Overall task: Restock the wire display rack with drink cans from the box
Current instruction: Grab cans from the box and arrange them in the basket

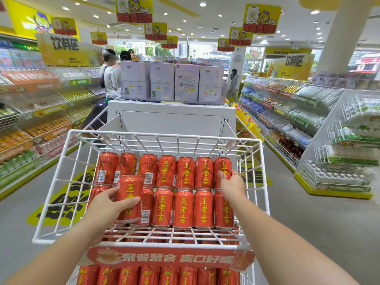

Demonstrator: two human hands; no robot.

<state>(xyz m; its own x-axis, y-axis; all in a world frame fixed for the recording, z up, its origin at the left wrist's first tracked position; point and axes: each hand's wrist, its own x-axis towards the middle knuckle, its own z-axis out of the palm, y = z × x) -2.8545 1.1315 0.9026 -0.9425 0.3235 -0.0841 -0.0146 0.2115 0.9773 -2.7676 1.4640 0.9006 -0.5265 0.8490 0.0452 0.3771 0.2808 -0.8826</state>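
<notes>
Left hand (111, 204) is wrapped round an upright red can (130, 199) with yellow lettering, just in front of the stacked rows at the near-left of the wire rack (164, 133), while the right hand (231, 185) grips the far-right top can (223, 168), so I'd guess the left one sets down first.

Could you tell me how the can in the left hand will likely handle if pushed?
The can looks rigid; its glossy skin may slip in the left hand. Tall and narrow, it could tip on the gridded wire rack, and would probably roll if toppled.
</notes>
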